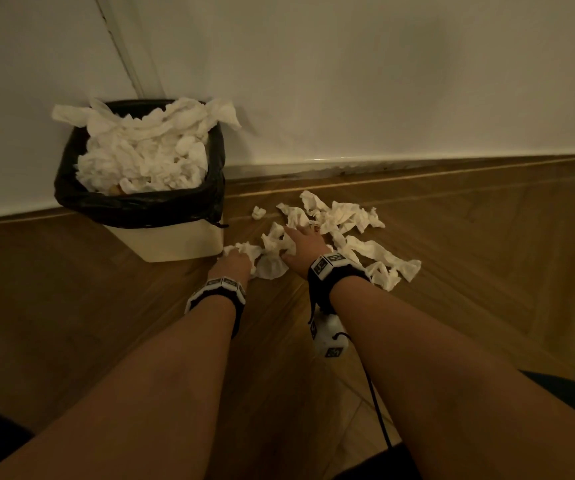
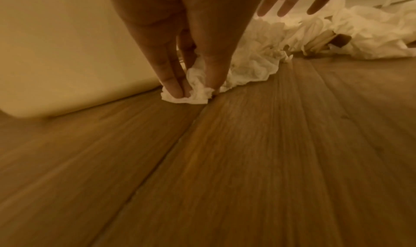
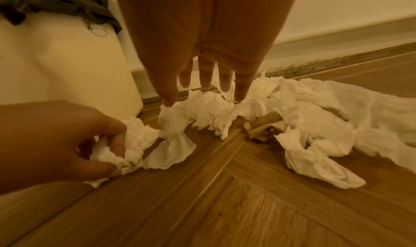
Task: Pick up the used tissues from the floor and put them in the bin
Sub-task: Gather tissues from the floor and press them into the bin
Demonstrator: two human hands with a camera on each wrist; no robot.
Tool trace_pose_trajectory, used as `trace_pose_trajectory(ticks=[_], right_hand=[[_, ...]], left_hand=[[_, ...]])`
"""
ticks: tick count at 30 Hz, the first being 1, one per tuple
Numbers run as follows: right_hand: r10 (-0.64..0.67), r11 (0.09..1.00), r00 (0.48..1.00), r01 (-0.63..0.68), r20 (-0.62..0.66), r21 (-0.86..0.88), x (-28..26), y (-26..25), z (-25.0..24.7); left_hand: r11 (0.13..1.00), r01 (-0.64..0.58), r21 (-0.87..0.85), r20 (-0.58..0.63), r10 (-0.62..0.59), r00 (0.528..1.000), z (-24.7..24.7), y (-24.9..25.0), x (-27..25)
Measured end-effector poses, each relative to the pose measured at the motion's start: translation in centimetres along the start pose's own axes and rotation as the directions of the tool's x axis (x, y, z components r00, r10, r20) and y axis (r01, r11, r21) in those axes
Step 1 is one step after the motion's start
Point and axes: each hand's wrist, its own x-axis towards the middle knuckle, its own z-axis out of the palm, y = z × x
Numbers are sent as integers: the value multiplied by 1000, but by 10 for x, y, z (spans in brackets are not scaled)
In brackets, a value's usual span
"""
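1. The bin (image 1: 171, 242), lined with a black bag (image 1: 133, 206), was already heaped with tissues above its rim, and two draped over the back edge. In my judgement, anything added loosely could slide off again, so the pile would need pressing down.
2. The left hand (image 1: 232, 263) pinched a crumpled tissue (image 2: 191, 94) between thumb and fingers, right at the foot of the bin. Because the tissues lay tangled and overlapping, lifting this one could drag its neighbours partway and then shed them on the way to the bin.
3. The right hand (image 1: 301, 244) was spread open, fingers straight, its fingertips (image 3: 242, 92) touching the top of the tissue heap (image 3: 292, 112) without gripping anything. A flat-fingered grab risked catching only the top layer.
4. Small brown pieces (image 3: 265, 126), possibly cardboard, sat among the tissues and could be scooped up or scattered; I could not tell what they were.
5. The remaining tissues lay on the wooden floor (image 1: 486, 271) just beside the bin, under and to the right of both hands, with one small wad (image 1: 259, 213) apart, nearer the wall.
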Motion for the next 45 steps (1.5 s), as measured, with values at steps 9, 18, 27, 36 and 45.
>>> trace_pose_trajectory(ticks=[9, 18, 27, 36, 45], right_hand=[[0, 999, 993, 3, -116, 32, -1, 1, -1], [21, 1000, 997, -19, -71, 22, 4, -8, 20], [14, 994, 998, -8, 61, -107, 14, -16, 48], [45, 974, 999, -39, 23, -222, 23, -24, 50], [208, 965, 973, -187, -99, 183, 19, -18, 33]], left_hand=[[994, 8, -113, -218, -33, 975, 24, -11, -7], [945, 7, -328, -253, -95, 963, 8, -17, -12], [889, -24, -458, -268, -113, 957, 15, -19, -22], [830, 30, -557, -302, -236, 924, 20, -20, -28], [708, 8, -706, -228, -238, 944, 16, -16, -23]])
